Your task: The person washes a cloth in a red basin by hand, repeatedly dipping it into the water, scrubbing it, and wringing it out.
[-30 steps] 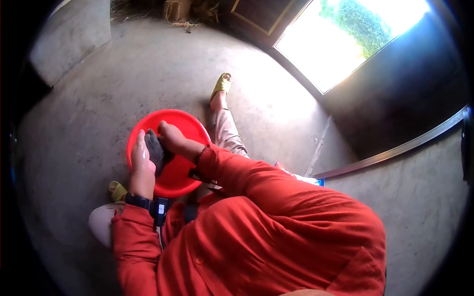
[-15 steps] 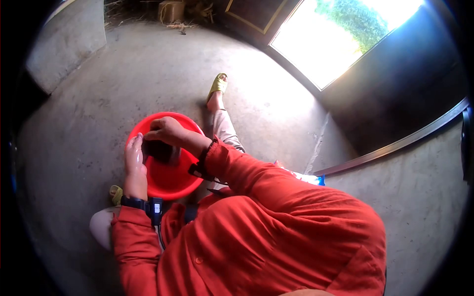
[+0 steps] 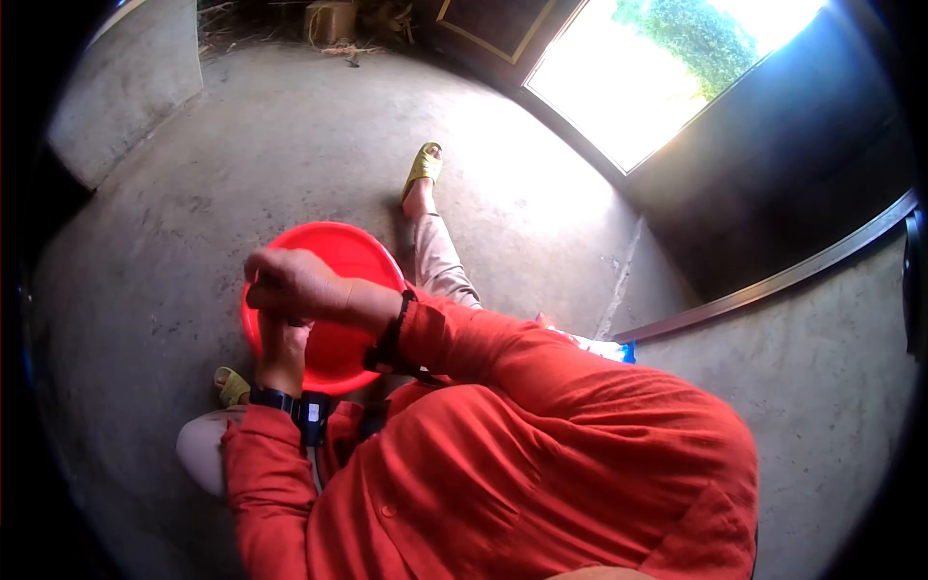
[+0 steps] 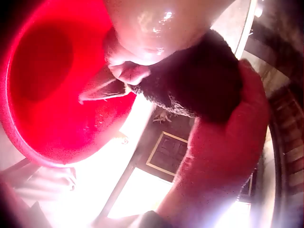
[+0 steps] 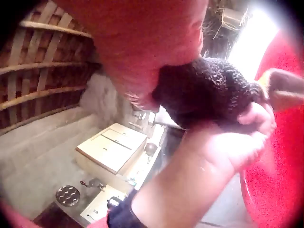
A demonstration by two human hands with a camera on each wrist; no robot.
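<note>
A dark grey, fuzzy cloth (image 4: 199,76) is bunched and twisted between both hands above a red plastic basin (image 3: 353,256). My left hand (image 4: 166,28), wet and shiny, grips one end of it. Fingers of my right hand (image 4: 232,133) wrap round the other end. Seen from the head, the right hand (image 3: 304,285) lies over the left hand (image 3: 282,343) and hides most of the cloth. Below the cloth's end, a clear streak like running water (image 4: 102,88) falls toward the basin. In the right wrist view the cloth (image 5: 209,90) spans the gap between the hands.
One foot in a yellow-green slipper (image 3: 423,169) stretches forward on the concrete floor (image 3: 280,126); another slipper (image 3: 230,385) is left of the basin. A blue and white packet (image 3: 609,350) lies beside the right sleeve. A bright doorway (image 3: 657,77) opens at upper right.
The right hand has moved left across the basin onto the left hand. The left fingers, straight earlier, now curl round the cloth, which has become bunched and twisted.
</note>
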